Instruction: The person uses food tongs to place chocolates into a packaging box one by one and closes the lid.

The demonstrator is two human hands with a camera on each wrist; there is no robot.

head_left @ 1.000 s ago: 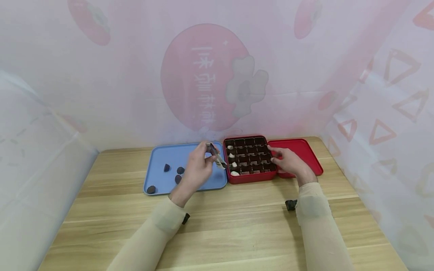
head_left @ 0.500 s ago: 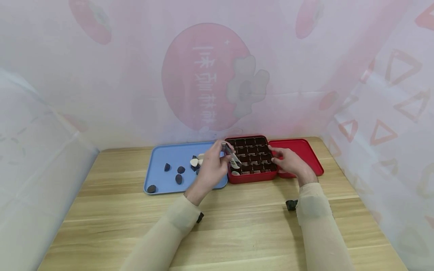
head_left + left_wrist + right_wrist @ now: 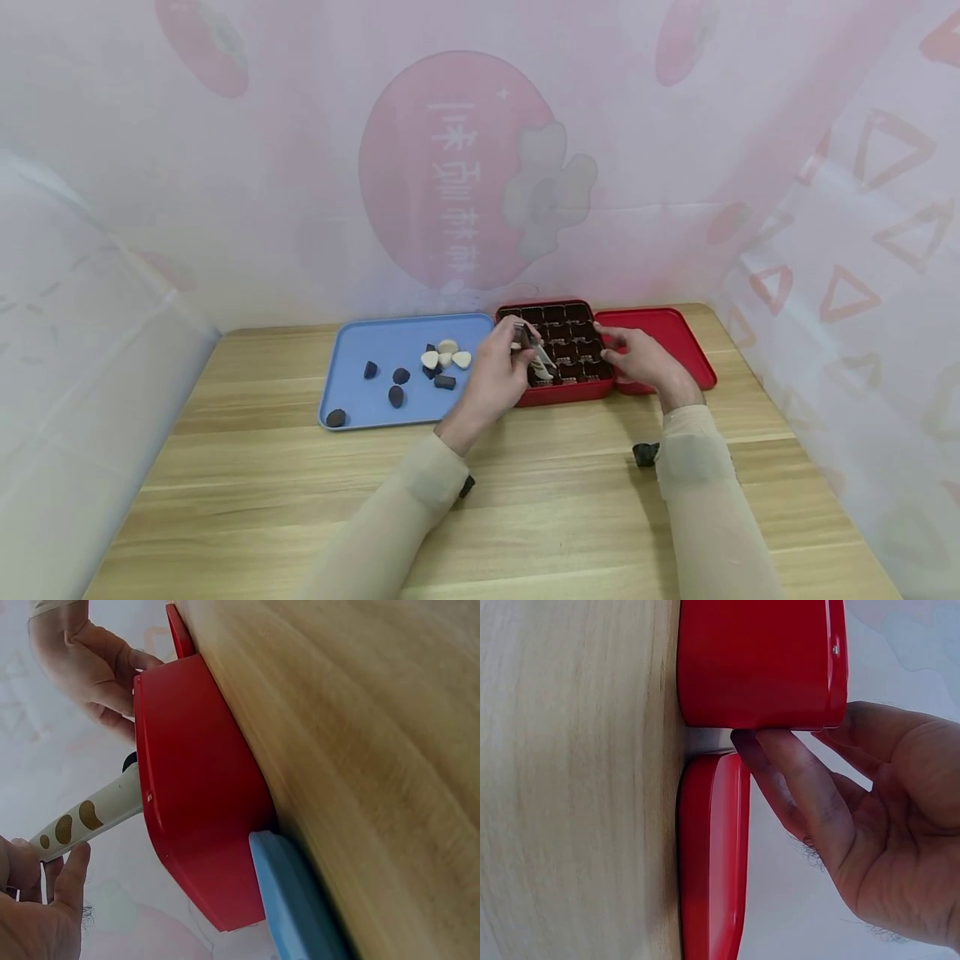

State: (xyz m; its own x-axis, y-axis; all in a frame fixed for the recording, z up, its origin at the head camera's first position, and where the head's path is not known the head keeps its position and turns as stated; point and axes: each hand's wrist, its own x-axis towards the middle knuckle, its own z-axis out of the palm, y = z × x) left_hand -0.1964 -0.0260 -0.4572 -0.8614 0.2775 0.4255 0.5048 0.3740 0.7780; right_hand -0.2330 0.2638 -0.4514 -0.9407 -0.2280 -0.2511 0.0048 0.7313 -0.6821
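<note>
My left hand (image 3: 491, 373) grips a pair of tongs (image 3: 82, 816), pale with gold spots, over the left part of a red box (image 3: 570, 395). A dark brown insert (image 3: 558, 336) divides the box into small compartments. At the tongs' tip, right at the box rim, a dark rounded piece (image 3: 130, 760) shows in the left wrist view. My hand covers most of the box's left column. On the opposite side, my right hand (image 3: 641, 360) touches the box's right wall and rim with extended fingers (image 3: 802, 769).
Left of the box lies a blue tray (image 3: 360, 404) with several white chocolates (image 3: 430, 359) grouped together and several dark chocolates (image 3: 396, 396) scattered around. A red lid (image 3: 681, 343) lies right of the box. Behind everything rises a pink printed backdrop (image 3: 300, 167).
My left hand has moved right with the tongs, from over the blue tray's right edge to over the box, uncovering the white chocolates on the tray. My right hand has stayed at the box.
</note>
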